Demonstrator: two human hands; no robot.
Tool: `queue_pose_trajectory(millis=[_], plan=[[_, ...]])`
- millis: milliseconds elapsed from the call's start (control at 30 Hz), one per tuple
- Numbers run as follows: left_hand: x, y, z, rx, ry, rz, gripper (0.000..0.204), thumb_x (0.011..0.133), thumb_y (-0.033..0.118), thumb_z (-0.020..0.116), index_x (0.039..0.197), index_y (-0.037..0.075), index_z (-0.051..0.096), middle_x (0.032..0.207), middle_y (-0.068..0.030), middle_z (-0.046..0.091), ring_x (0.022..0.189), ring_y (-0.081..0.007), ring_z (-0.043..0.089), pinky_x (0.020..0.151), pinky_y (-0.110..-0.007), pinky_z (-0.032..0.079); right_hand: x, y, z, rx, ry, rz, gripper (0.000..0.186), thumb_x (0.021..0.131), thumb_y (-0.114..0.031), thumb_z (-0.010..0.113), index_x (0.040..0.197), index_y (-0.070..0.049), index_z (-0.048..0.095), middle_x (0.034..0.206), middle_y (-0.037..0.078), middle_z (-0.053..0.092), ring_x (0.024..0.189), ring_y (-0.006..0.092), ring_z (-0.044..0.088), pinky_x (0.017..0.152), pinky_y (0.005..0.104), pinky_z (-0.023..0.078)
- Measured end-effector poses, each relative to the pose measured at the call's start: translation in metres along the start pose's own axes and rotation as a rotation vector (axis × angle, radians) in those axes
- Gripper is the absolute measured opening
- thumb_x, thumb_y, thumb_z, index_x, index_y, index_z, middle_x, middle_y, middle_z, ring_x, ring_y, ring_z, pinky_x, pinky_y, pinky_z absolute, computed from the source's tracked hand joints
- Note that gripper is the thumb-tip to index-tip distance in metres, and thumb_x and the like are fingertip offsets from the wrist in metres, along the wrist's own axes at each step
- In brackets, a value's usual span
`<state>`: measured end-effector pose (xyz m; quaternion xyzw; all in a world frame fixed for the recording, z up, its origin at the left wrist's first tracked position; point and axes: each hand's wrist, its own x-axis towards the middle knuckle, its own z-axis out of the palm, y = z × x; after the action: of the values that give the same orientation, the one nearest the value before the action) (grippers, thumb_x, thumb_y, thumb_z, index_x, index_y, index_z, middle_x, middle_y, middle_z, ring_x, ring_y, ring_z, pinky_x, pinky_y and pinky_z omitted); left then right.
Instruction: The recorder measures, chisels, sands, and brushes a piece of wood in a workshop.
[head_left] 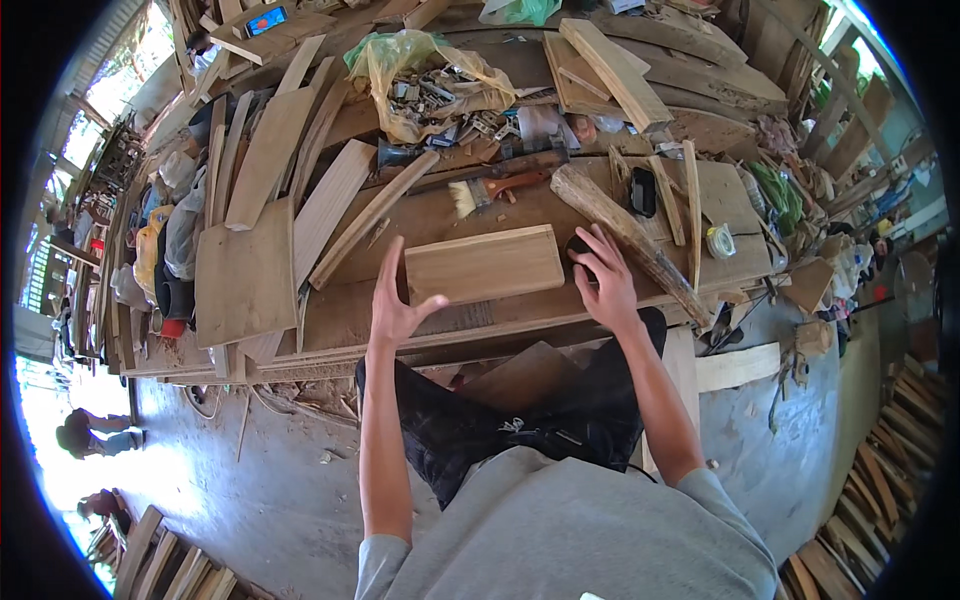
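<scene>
A rectangular wooden block (484,266) lies on the workbench in front of me, its long side running left to right. At its left end is my left hand (396,305), open, with the thumb spread from the raised fingers. Off the block's right end, my right hand (608,280) has its fingers bent and apart. A small dark object (576,246) shows beside those fingertips, partly covered; whether they touch it I cannot make out. Just beyond the block lies a paintbrush (497,188) with pale bristles and a brown handle.
A rough wooden stick (630,243) slants past my right hand. Boards (270,160) lean at the left. Farther back sits an open plastic bag (425,88) of metal parts. A black case (643,192) and a tape roll (720,241) lie right.
</scene>
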<state>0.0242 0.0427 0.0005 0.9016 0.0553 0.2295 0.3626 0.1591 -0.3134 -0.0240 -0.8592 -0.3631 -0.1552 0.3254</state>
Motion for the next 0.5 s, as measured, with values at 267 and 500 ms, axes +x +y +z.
queue_pose_trajectory(millis=[267, 500], plan=[[0.111, 0.071, 0.084, -0.071, -0.243, 0.182, 0.049, 0.093, 0.031, 0.081, 0.137, 0.013, 0.07, 0.141, -0.0092, 0.071, 0.129, -0.0363, 0.067, 0.11, -0.049, 0.053, -0.003, -0.005, -0.01, 0.034, -0.056, -0.007, 0.073, 0.098, -0.053, 0.074, 0.154, -0.01, 0.056, 0.16, 0.016, 0.056, 0.156, 0.0383, 0.044, 0.13, 0.0523, 0.033], [0.172, 0.055, 0.15, 0.318, -0.337, 0.207, 0.041, 0.095, 0.024, 0.076, 0.135, 0.016, 0.071, 0.139, -0.0068, 0.067, 0.121, -0.0339, 0.07, 0.103, -0.051, 0.057, 0.003, -0.004, -0.008, 0.014, -0.109, 0.08, 0.106, 0.078, -0.075, 0.083, 0.158, -0.012, 0.053, 0.164, 0.013, 0.052, 0.157, 0.0402, 0.042, 0.129, 0.0552, 0.036]])
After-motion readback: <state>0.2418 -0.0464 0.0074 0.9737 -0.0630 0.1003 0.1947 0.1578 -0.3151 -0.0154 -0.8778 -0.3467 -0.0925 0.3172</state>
